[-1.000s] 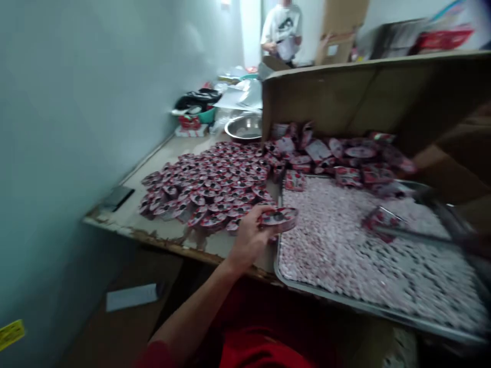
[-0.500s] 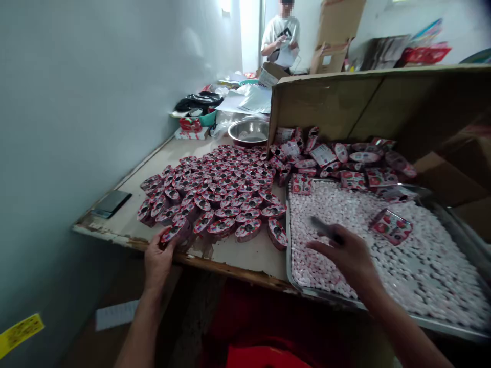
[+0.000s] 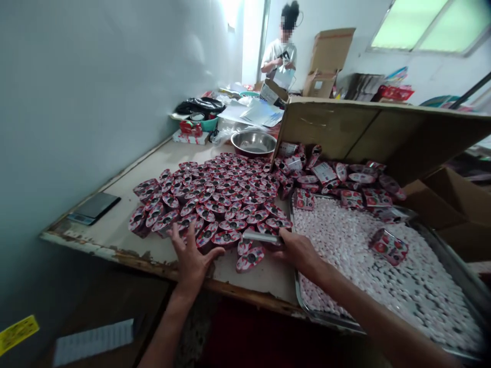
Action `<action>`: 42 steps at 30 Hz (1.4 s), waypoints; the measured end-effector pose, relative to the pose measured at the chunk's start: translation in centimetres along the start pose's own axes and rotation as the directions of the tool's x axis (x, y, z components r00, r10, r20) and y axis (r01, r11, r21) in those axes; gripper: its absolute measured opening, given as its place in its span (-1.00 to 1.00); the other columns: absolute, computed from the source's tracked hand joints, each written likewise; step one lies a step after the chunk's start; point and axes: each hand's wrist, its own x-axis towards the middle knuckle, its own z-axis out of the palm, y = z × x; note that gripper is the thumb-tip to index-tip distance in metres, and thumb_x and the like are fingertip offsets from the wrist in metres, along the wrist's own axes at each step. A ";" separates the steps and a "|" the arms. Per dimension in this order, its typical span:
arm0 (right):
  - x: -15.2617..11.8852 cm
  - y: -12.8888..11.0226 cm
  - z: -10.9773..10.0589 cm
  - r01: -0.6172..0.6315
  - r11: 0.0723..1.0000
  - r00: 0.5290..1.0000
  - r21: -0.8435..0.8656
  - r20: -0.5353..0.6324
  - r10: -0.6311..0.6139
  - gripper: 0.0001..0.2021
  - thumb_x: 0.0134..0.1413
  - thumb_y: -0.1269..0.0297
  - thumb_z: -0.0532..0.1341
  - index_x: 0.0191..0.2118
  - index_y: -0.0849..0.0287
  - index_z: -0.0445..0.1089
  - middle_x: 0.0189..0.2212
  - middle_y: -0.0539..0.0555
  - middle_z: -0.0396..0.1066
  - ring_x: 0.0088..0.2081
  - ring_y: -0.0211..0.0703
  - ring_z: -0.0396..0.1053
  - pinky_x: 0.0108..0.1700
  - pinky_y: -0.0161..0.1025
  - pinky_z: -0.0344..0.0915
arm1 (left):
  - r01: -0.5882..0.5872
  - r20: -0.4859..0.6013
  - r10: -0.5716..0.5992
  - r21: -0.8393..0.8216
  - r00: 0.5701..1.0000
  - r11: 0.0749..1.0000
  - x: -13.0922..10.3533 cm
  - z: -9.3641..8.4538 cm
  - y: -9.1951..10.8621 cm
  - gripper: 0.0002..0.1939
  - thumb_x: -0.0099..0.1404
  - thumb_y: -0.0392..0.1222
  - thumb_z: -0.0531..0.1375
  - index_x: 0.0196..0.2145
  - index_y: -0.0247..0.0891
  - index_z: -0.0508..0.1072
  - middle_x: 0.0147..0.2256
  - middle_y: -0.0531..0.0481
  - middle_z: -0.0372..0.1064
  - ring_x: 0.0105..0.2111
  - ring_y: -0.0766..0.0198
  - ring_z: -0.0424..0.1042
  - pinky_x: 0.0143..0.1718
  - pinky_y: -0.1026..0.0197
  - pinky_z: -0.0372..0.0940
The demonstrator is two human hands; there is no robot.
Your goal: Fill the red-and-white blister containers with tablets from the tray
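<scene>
Rows of pink-and-red printed packets (image 3: 233, 225) with oval tops and dark round spots stand upright, close together on the table (image 3: 264, 281). At their front edge my left hand (image 3: 193, 255) is open, fingers spread, beside the nearest packets. My right hand (image 3: 297, 250) is closed around a flat grey bar-like tool (image 3: 263, 236), which I cannot identify further; it lies over the tops of the front packets. One packet (image 3: 250, 259) sits a little forward of the others. To the right is a metal tray (image 3: 297, 291) of small white-pink pieces (image 3: 345, 260).
A large cardboard box (image 3: 345, 122) opens behind the tray, with a heap of packets (image 3: 324, 173) spilling out. One packet (image 3: 389, 247) lies on the pieces. A steel bowl (image 3: 253, 142), a small scale (image 3: 95, 207) and clutter share the table. A person (image 3: 278, 61) stands at the back.
My left hand has let go of a packet at the left front and moved right, its fingers spreading. My right hand has brought the tool left from above the tray to the packets.
</scene>
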 end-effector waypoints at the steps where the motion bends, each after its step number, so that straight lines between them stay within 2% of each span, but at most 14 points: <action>1: 0.0 0.3 -0.4 -0.002 1.000 1.000 0.014 -0.020 0.002 -0.66 -0.09 0.14 0.41 -0.28 0.06 0.26 -0.31 0.10 0.49 -0.28 0.03 0.44 -0.32 -0.24 0.15 | -0.009 -0.032 0.010 0.030 0.999 1.000 -0.8 -0.3 0.7 0.09 -0.03 0.38 0.33 0.34 -0.15 0.12 0.41 -0.32 -0.44 0.40 -0.35 -0.41 0.32 -0.37 -0.15; 3: 0.1 1.4 -1.1 -0.034 0.996 0.995 0.077 -0.096 0.041 -0.50 -0.17 0.07 0.45 -0.12 0.07 0.30 -0.26 0.13 0.50 -0.24 0.08 0.46 -0.27 -0.20 0.21 | -0.070 -0.092 0.078 0.089 0.993 0.994 -2.9 -0.6 2.7 0.11 -0.06 0.37 0.35 0.34 -0.10 0.12 0.43 -0.29 -0.48 0.40 -0.40 -0.45 0.32 -0.43 -0.26; 4: 0.3 2.3 -1.4 -0.052 0.993 0.989 0.106 -0.131 0.066 -0.36 -0.21 0.02 0.46 0.00 0.08 0.28 -0.21 0.16 0.51 -0.20 0.13 0.47 -0.23 -0.17 0.23 | -0.127 -0.078 0.135 0.103 0.988 0.987 -4.0 -0.5 4.0 0.10 -0.07 0.36 0.37 0.34 -0.07 0.14 0.43 -0.25 -0.49 0.39 -0.41 -0.46 0.32 -0.44 -0.30; 6: 1.1 3.8 -1.6 -0.061 0.992 0.986 0.112 -0.148 0.078 -0.04 -0.32 -0.04 0.49 0.23 0.13 0.14 -0.12 0.23 0.50 -0.11 0.23 0.46 -0.13 -0.10 0.23 | -0.258 0.025 0.256 0.098 0.966 0.961 -5.8 0.4 6.6 0.00 -0.04 0.31 0.38 0.32 0.03 0.20 0.44 -0.17 -0.43 0.40 -0.40 -0.39 0.32 -0.44 -0.33; 8: 2.2 4.6 -1.3 -0.041 0.998 0.995 0.041 -0.084 0.045 0.17 -0.43 -0.09 0.51 0.34 0.19 0.03 -0.08 0.30 0.50 -0.04 0.30 0.43 -0.04 -0.05 0.16 | -0.306 0.091 0.296 0.117 0.951 0.945 -6.5 1.9 8.7 -0.13 0.05 0.26 0.36 0.28 0.09 0.27 0.44 -0.14 -0.32 0.40 -0.38 -0.32 0.32 -0.46 -0.33; 10: 3.3 4.4 -0.8 -0.039 0.998 0.999 -0.048 0.000 0.039 0.20 -0.48 -0.15 0.50 0.34 0.24 0.06 -0.10 0.32 0.51 -0.04 0.31 0.42 -0.01 -0.05 0.10 | -0.268 0.086 0.256 0.192 0.963 0.944 -5.8 3.1 9.5 -0.24 0.12 0.24 0.32 0.26 0.09 0.32 0.43 -0.15 -0.23 0.40 -0.38 -0.30 0.30 -0.49 -0.35; 14: 4.5 2.8 -0.5 -0.058 0.991 0.997 -0.120 0.041 0.064 0.05 -0.39 -0.21 0.45 0.26 0.18 0.20 -0.17 0.25 0.55 -0.08 0.26 0.45 -0.04 -0.08 0.05 | -0.247 0.101 0.227 0.299 0.969 0.922 -3.1 3.3 8.0 -0.32 0.16 0.29 0.27 0.21 0.15 0.37 0.42 -0.10 -0.19 0.40 -0.39 -0.33 0.27 -0.54 -0.38; 18: 5.3 1.4 -1.1 -0.034 0.992 0.996 -0.120 0.074 0.043 0.27 -0.50 -0.14 0.51 0.37 0.27 0.00 -0.10 0.30 0.54 -0.03 0.35 0.44 0.01 -0.01 0.06 | -0.317 0.158 0.279 0.342 0.947 0.885 -1.3 2.5 5.9 -0.34 0.21 0.27 0.23 0.23 0.14 0.34 0.37 -0.09 0.01 0.39 -0.32 -0.21 0.25 -0.55 -0.49; 20: 6.1 0.6 -1.0 -0.066 0.990 0.992 -0.127 0.097 0.078 0.26 -0.44 -0.14 0.49 0.37 0.33 -0.03 -0.12 0.33 0.54 -0.04 0.35 0.45 0.05 0.02 0.06 | -0.355 0.198 0.303 0.337 0.932 0.872 -0.5 2.5 5.3 -0.33 0.22 0.24 0.23 0.26 0.13 0.30 0.34 -0.08 0.10 0.38 -0.28 -0.12 0.24 -0.54 -0.56; 22: 7.3 -0.4 -0.5 -0.115 0.985 0.987 -0.130 0.100 0.128 0.23 -0.36 -0.15 0.46 0.38 0.36 -0.07 -0.15 0.34 0.55 -0.07 0.30 0.47 0.06 0.00 0.07 | -0.391 0.240 0.326 0.317 0.914 0.864 0.6 2.8 4.9 -0.30 0.21 0.25 0.24 0.27 0.14 0.28 0.33 -0.07 0.12 0.37 -0.27 -0.08 0.23 -0.54 -0.61; 27: 10.4 -2.6 1.3 -0.188 0.978 0.980 -0.095 0.041 0.193 0.36 -0.38 -0.17 0.44 0.39 0.56 -0.23 -0.15 0.43 0.53 -0.08 0.26 0.48 0.04 -0.03 0.08 | -0.436 0.288 0.363 0.251 0.886 0.864 3.7 3.5 4.0 -0.25 0.15 0.25 0.29 0.27 0.15 0.27 0.34 -0.08 0.11 0.34 -0.30 -0.03 0.22 -0.53 -0.61; 32: 12.7 -3.7 1.2 -0.240 0.970 0.970 -0.031 0.035 0.241 0.30 -0.35 -0.19 0.43 0.38 0.50 -0.18 -0.18 0.39 0.55 -0.05 0.26 0.48 0.09 0.00 0.04 | -0.421 0.253 0.365 0.220 0.896 0.880 6.4 4.5 2.9 -0.30 0.16 0.25 0.27 0.24 0.13 0.33 0.32 -0.08 0.14 0.35 -0.28 -0.04 0.24 -0.49 -0.58; 38: 15.7 -4.9 1.8 -0.273 0.962 0.962 -0.008 0.010 0.273 0.04 -0.03 0.01 0.35 0.38 0.49 -0.16 -0.13 0.42 0.54 -0.05 0.20 0.49 0.23 0.10 -0.11 | -0.415 0.259 0.352 0.256 0.899 0.873 9.5 5.8 1.4 -0.27 0.15 0.29 0.26 0.24 0.08 0.33 0.32 -0.11 0.14 0.34 -0.25 -0.03 0.25 -0.48 -0.59; 42: 16.3 -5.7 1.5 -0.289 0.954 0.957 0.080 0.039 0.286 0.20 -0.13 -0.08 0.41 0.43 0.39 -0.29 -0.04 0.42 0.49 0.05 0.23 0.43 0.24 0.15 -0.08 | -0.393 0.330 0.292 0.303 0.898 0.868 11.0 4.8 1.3 -0.14 0.07 0.24 0.35 0.29 0.05 0.25 0.35 -0.18 0.05 0.36 -0.36 -0.13 0.19 -0.60 -0.50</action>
